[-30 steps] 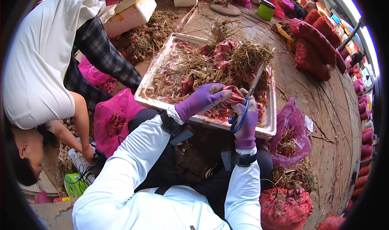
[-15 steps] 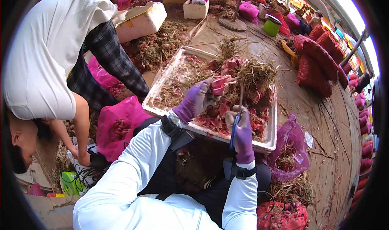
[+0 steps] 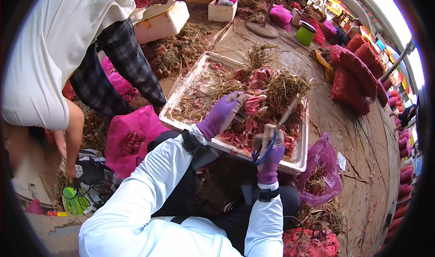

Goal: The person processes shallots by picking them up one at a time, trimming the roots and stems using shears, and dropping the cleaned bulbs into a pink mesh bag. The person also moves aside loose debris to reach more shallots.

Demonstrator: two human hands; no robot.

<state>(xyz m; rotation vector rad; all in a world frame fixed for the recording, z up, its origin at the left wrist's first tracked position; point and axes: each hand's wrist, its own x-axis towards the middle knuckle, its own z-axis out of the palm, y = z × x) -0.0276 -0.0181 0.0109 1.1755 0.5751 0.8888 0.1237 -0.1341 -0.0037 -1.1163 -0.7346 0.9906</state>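
clamped left hand (image 3: 225, 113) holds shallots (image 3: 252, 104); right hand (image 3: 270, 152) grips knife (image 3: 287, 114) beside them.

Bright daylight falls on a brown, dusty ground sheet (image 3: 362, 134) strewn with dried stalks. Red mesh sacks (image 3: 351, 78) lie piled along the right side, with more red sacks (image 3: 403, 171) lined at the far right edge. A green plastic bucket (image 3: 305, 34) stands near a round metal pole base (image 3: 263, 29). A white foam box (image 3: 161, 19) sits at the upper left, and pink plastic bags (image 3: 129, 137) lie nearby.
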